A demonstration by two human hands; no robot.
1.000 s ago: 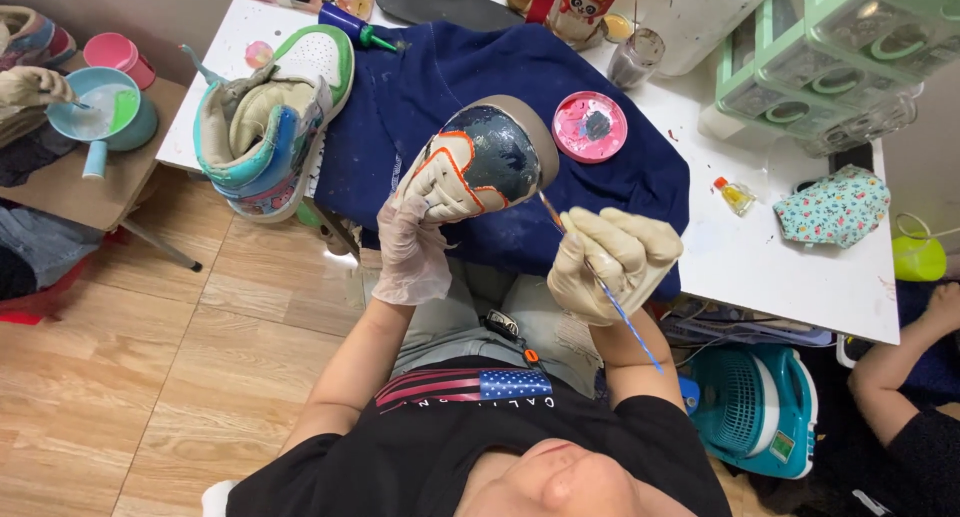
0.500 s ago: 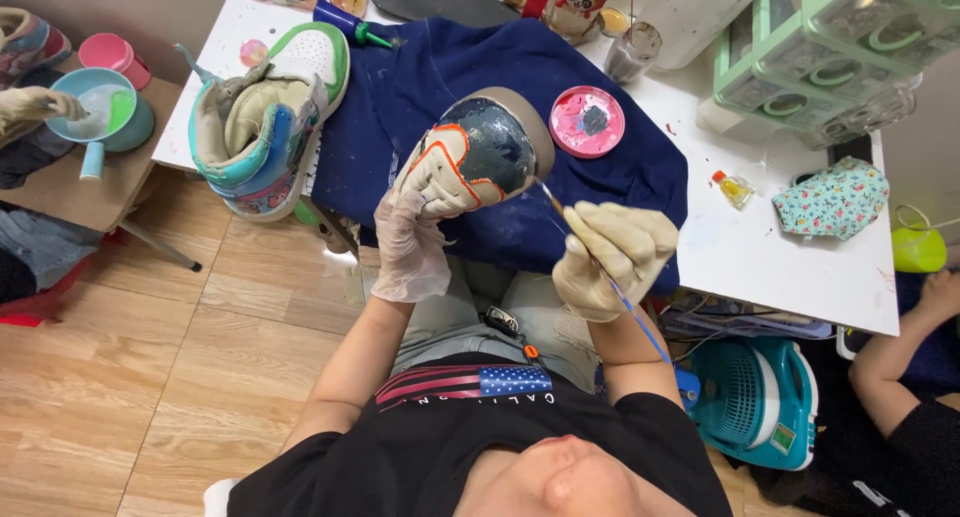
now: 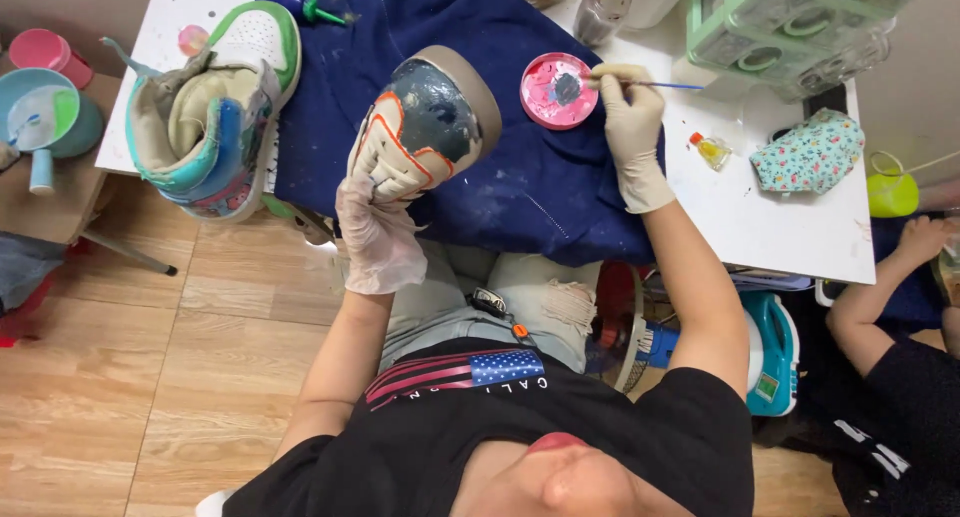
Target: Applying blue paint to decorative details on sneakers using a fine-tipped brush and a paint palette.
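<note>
Dish (image 3: 558, 90) right of held sneaker (image 3: 425, 127)

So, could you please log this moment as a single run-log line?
left hand: holds painted sneaker | right hand: brush tip in pink paint dish | surface: blue cloth on white table

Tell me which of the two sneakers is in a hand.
The blue-toed sneaker with orange-edged panels, gripped by the left hand over the navy cloth. The green-and-blue sneaker lies untouched on the white table.
</note>
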